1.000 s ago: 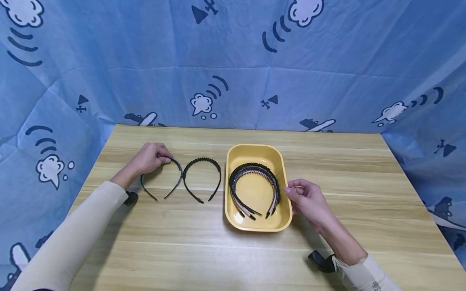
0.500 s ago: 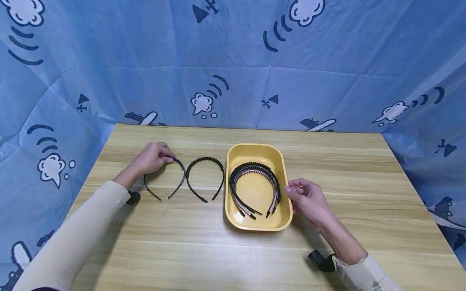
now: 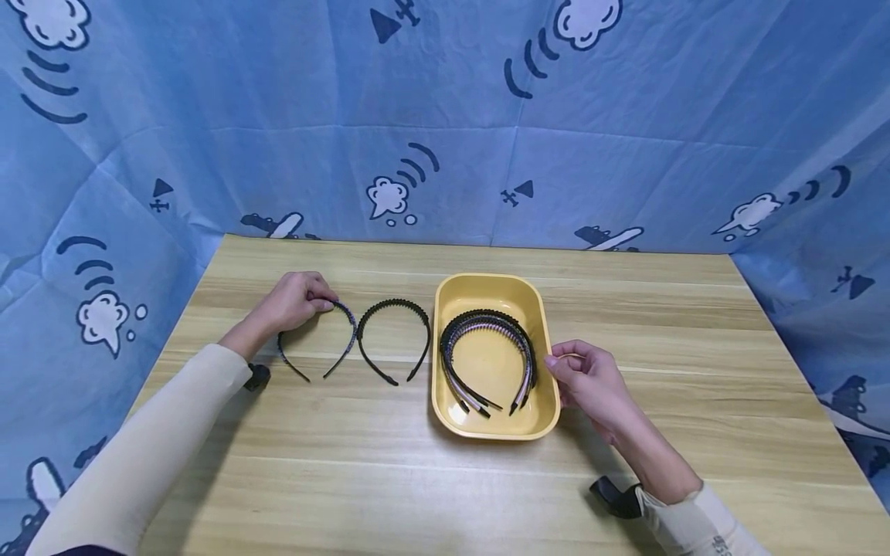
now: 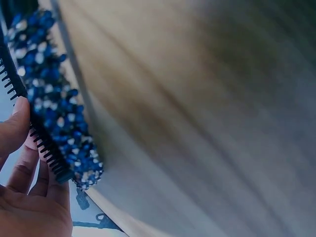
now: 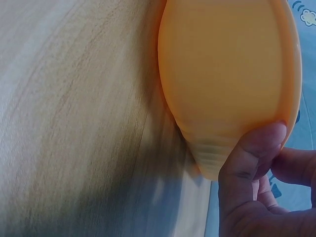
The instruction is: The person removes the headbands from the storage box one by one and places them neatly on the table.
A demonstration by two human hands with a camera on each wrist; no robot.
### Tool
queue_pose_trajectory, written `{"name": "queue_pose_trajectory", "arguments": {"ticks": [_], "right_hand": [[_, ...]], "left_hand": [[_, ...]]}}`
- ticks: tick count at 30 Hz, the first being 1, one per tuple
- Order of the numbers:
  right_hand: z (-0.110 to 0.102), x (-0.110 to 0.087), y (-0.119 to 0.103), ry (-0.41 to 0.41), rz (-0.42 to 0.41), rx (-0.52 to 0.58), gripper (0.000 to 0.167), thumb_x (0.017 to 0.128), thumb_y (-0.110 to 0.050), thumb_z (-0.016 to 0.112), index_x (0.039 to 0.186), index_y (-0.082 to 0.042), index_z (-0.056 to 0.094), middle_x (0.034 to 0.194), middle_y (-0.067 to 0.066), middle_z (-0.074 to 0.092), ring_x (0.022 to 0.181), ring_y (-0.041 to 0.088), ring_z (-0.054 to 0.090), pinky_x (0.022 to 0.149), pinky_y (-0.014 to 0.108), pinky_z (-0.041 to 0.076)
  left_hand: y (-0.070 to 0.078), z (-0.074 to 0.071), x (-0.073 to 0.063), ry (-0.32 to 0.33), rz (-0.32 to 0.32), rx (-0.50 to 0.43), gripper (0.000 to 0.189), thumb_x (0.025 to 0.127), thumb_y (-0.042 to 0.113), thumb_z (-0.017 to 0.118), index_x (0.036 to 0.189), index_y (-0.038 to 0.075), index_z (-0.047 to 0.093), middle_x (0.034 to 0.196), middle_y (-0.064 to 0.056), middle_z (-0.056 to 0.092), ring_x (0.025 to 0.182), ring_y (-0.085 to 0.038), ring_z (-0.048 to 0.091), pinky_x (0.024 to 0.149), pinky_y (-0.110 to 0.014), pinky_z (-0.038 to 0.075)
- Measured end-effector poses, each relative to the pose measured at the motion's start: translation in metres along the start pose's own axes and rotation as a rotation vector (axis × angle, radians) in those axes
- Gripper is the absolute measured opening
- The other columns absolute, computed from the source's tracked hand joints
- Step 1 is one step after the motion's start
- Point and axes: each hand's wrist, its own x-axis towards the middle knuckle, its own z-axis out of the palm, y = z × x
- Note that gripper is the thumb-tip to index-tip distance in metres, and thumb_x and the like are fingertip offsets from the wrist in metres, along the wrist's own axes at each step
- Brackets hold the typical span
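At the left of the table my left hand [image 3: 295, 300] pinches the top of a thin headband [image 3: 346, 349]. In the left wrist view this headband [image 4: 54, 98] shows blue and silver beads and small comb teeth along its inner edge. Beside it, touching or nearly so, lies a black ruffled headband [image 3: 394, 303]. To the right stands a yellow tray [image 3: 497, 428] holding several headbands [image 3: 480, 316], black and pinkish, nested together with their ends toward me. My right hand [image 3: 591, 386] grips the tray's right rim, thumb against the outer wall, as the right wrist view shows on the tray [image 5: 227, 64].
A wooden table [image 3: 348, 486] carries everything. Its far edge meets a blue patterned cloth [image 3: 445, 123], which also hangs along both sides. A black wrist device [image 3: 615, 500] sits at the right sleeve.
My left hand has slid slightly to the right with the beaded headband, and the black headband beside it has shifted right too. The right hand and tray look nearly unchanged.
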Motion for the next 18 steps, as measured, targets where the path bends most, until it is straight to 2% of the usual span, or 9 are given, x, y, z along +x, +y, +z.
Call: {"name": "queue_pose_trajectory", "arguments": {"ticks": [12, 18], "right_hand": [[0.0004, 0.0007, -0.0005, 0.004, -0.002, -0.007, 0.029, 0.106, -0.009, 0.06, 0.128, 0.008, 0.051, 0.079, -0.006, 0.064, 0.063, 0.007, 0.056, 0.057, 0.024, 0.053], [-0.0002, 0.0008, 0.0003, 0.006, -0.002, -0.004, 0.028, 0.106, -0.008, 0.06, 0.127, 0.008, 0.051, 0.08, -0.006, 0.064, 0.063, 0.007, 0.057, 0.057, 0.024, 0.053]], "left_hand": [[0.0021, -0.0009, 0.0013, -0.002, -0.02, -0.02, 0.02, 0.095, 0.0, 0.074, 0.114, -0.003, 0.079, 0.11, -0.017, 0.075, 0.096, -0.029, 0.067, 0.082, -0.035, 0.05], [0.0044, -0.0025, 0.0027, -0.016, -0.02, -0.02, 0.021, 0.095, 0.001, 0.074, 0.115, -0.003, 0.078, 0.111, -0.018, 0.075, 0.099, -0.03, 0.068, 0.085, -0.037, 0.052]]}}
